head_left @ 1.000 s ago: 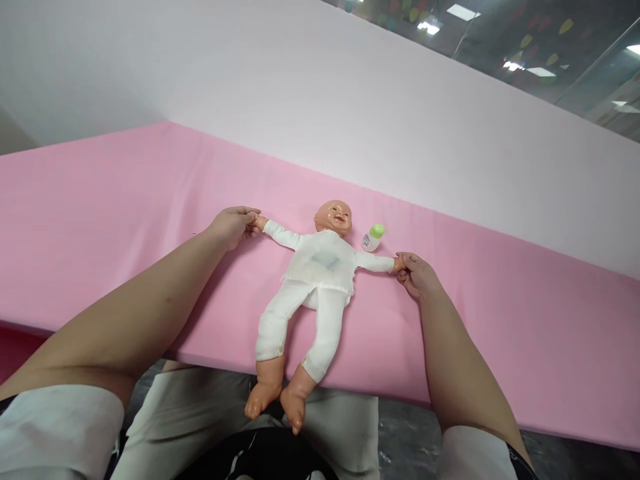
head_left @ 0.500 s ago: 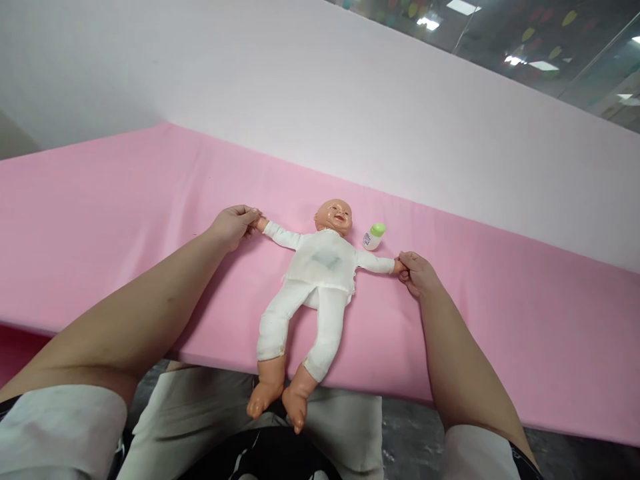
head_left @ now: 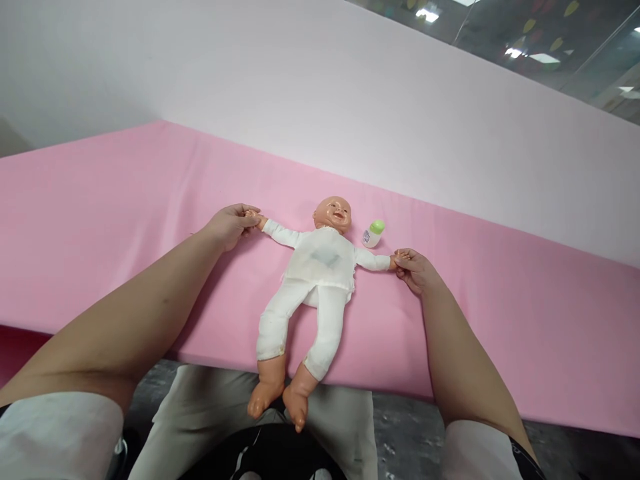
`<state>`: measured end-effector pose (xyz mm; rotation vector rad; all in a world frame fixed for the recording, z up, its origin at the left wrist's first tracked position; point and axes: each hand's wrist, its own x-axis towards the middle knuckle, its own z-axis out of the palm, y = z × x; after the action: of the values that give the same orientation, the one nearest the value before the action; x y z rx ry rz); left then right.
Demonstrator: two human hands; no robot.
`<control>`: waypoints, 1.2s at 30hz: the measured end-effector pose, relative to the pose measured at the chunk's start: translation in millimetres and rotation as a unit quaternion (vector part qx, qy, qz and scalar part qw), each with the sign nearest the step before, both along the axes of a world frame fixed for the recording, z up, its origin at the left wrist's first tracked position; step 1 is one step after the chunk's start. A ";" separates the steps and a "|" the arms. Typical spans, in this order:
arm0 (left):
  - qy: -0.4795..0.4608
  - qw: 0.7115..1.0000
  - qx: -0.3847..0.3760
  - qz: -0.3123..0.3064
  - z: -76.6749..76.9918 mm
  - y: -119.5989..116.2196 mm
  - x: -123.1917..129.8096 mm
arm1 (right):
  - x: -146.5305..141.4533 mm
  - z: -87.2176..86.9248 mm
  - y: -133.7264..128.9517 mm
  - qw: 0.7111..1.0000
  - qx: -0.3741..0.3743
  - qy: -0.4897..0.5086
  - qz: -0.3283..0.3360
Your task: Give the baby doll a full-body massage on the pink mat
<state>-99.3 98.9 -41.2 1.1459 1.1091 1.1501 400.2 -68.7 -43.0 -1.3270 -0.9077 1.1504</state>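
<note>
A baby doll [head_left: 323, 260] with a white cloth body and plastic head, hands and feet lies on its back, arms stretched out sideways. My left hand [head_left: 234, 225] is closed round the doll's hand on the left, thumb on top. On the other side, my right hand [head_left: 415, 270] pinches the doll's other hand between thumb and fingers. A small bottle [head_left: 373, 234] with a green cap and whitish body lies beside the doll's head, above its arm on the right. Neither hand touches the bottle. The doll's feet hang past the near edge.
Pink padded bedding [head_left: 500, 300] covers the surface under the doll. A white wall [head_left: 300, 87] rises behind it, with a glass panel [head_left: 525, 47] at the upper right. My legs are below the near edge, over a dark grey floor [head_left: 410, 433].
Both hands keep hold of the doll's hands, with small shifts of the fingers. The doll's arm on the right has moved slightly inward and up. The bottle stays in place.
</note>
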 end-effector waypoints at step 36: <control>0.028 0.998 -0.033 0.047 2.2 1.3 5.6 | -7.5 -2.8 2.3 0.997 0.000 -0.057 -0.051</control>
<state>-93.8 100.2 -39.0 1.0898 1.2471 1.1500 392.6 -66.4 -45.8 -1.4336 -0.9114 1.0048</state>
